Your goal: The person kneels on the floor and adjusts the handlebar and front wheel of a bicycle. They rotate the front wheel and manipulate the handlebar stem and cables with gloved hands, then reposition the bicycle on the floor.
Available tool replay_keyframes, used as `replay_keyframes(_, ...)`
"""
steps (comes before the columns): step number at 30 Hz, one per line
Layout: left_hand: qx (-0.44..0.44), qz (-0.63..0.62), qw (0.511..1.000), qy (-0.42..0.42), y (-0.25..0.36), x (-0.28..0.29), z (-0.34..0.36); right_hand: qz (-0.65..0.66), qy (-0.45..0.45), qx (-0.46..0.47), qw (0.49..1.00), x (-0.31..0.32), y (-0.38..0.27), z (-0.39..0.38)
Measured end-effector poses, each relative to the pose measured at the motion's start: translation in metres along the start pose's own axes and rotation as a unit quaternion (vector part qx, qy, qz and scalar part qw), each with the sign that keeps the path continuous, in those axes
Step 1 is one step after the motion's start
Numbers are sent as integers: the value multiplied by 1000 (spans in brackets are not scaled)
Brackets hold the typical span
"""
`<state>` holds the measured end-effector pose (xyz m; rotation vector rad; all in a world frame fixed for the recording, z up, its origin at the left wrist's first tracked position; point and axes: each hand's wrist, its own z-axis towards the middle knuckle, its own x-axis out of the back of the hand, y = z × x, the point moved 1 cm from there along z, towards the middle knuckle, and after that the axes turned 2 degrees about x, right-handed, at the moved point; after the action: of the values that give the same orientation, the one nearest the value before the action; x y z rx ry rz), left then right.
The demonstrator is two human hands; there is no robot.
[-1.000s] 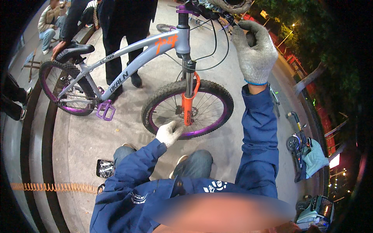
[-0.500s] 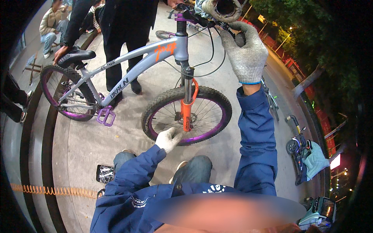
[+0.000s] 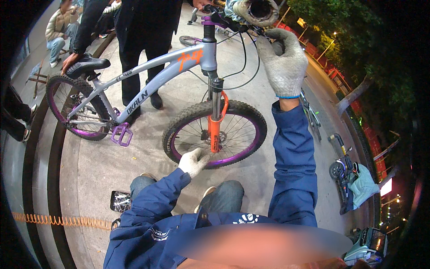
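A grey bicycle (image 3: 152, 76) with purple rims, purple pedals and an orange front fork (image 3: 216, 127) stands on paving in front of me. My right hand (image 3: 282, 62), in a white knit glove, is raised and closed on the handlebar grip. My left hand (image 3: 193, 161), also gloved, reaches low to the front wheel (image 3: 214, 133) and touches it near the fork's lower end, fingers curled. My blue sleeves and jeans fill the lower middle.
A person in dark clothes (image 3: 134, 40) stands behind the bicycle with a hand on the saddle (image 3: 87, 65). Another person crouches at far left (image 3: 56, 31). An orange coiled hose (image 3: 58, 219) lies at lower left. A small scooter (image 3: 347, 172) lies at right.
The bicycle and both my hands have shifted slightly in the view as my head moved. My left hand stays at the front wheel and my right stays on the handlebar.
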<state>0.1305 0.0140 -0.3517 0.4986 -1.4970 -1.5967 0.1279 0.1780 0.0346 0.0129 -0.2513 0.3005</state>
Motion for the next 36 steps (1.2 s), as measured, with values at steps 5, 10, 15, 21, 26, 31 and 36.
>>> replay_keyframes(5,25,-9,1000,-8,3,0,-1,-23,-16,-33,999,5,1,-2)
replay_keyframes(10,26,-13,999,-19,2,-1,0,-11,-12,-13,1000,7,-3,-2)
replay_keyframes(15,51,-29,998,-30,0,-2,1,-9,4,20,1000,6,-6,-2)
replay_keyframes(21,33,-30,999,-21,4,-1,1,25,9,31,999,2,-10,0)
replay_keyframes(26,31,-20,999,-23,8,1,1,24,19,59,998,-1,-19,3)
replay_keyframes(31,44,-5,999,-30,10,3,1,-10,11,64,998,-1,-24,4)
replay_keyframes(36,20,-6,1000,-13,7,1,1,-10,17,81,997,-4,-23,6)
